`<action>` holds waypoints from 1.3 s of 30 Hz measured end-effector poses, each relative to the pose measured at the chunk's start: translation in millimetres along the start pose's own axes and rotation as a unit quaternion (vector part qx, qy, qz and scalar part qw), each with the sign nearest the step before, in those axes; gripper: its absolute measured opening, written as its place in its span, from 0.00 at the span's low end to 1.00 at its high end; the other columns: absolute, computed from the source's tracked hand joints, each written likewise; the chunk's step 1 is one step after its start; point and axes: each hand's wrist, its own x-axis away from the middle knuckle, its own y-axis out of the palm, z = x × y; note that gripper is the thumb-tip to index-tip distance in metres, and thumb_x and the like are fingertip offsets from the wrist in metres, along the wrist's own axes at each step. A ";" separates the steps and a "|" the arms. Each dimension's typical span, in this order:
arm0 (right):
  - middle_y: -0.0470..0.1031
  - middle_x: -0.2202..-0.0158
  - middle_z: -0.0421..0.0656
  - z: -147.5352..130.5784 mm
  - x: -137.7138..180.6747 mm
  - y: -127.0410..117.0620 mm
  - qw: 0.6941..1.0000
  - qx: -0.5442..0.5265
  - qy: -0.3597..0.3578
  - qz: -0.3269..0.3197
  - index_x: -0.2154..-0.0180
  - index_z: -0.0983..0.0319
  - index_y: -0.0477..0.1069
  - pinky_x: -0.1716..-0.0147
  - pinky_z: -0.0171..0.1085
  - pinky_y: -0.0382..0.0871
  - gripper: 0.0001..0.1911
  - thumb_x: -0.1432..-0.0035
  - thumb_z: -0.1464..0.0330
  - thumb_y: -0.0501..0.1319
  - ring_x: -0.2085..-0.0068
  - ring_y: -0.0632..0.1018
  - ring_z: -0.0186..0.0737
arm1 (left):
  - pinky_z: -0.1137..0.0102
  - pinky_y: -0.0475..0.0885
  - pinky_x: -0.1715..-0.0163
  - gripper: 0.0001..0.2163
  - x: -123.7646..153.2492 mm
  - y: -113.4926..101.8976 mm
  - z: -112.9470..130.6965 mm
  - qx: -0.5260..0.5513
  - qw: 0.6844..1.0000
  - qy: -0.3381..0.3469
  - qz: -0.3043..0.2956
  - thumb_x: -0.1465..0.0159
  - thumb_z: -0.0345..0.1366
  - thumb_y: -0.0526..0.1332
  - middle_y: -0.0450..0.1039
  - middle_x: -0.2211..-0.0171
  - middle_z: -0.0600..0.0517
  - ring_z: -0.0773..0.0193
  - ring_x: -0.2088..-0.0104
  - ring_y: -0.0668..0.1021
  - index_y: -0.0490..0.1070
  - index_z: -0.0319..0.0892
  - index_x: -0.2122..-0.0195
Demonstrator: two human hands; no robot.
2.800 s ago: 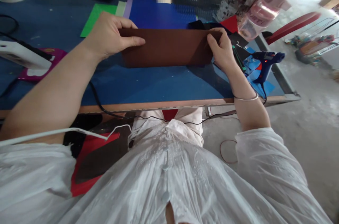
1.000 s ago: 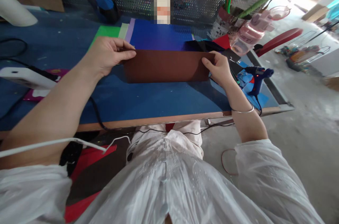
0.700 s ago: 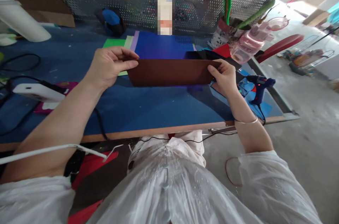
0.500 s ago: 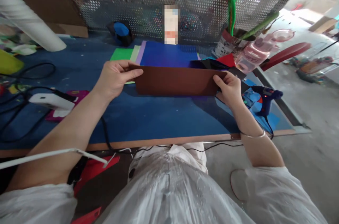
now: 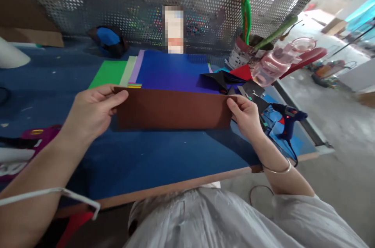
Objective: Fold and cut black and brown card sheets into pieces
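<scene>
Between my two hands stretches a brown strip of paper or card point(image 5: 172, 111), long side across, its face tilted towards me. My left hand point(image 5: 95, 109) pinches its upper left corner, thumb on the near face. At the upper right corner my right hand point(image 5: 246, 113) grips it the same way; a bracelet circles that wrist. Behind the strip lies a pile of coloured sheets, with a blue sheet point(image 5: 172, 68) on top and a green sheet point(image 5: 109, 73) showing at the left. The strip hides the pile's near edge.
Right of the pile are black paper scraps point(image 5: 224, 80) and a glue gun point(image 5: 290, 121) with its cord. Behind stand a pot point(image 5: 249, 50) and a pink clear bottle point(image 5: 274, 66). A perforated metal panel point(image 5: 140, 9) closes the back. A purple object point(image 5: 54, 134) lies at left.
The brown strip, held in both hands, has come closer and lower in view, looking larger. The camera view has shifted, so the white roll at left has slid mostly out of sight.
</scene>
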 end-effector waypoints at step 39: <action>0.85 0.59 0.43 8.3 -1.2 2.1 0.998 -0.035 0.018 -0.051 0.59 0.55 0.79 0.61 0.42 0.81 0.22 0.48 0.49 0.74 0.59 0.84 0.43 | 0.44 0.73 0.36 0.27 4.4 1.7 -3.7 0.007 0.997 -0.049 -0.062 0.65 0.40 0.83 0.86 0.52 0.48 0.40 0.44 0.82 0.85 0.49 0.60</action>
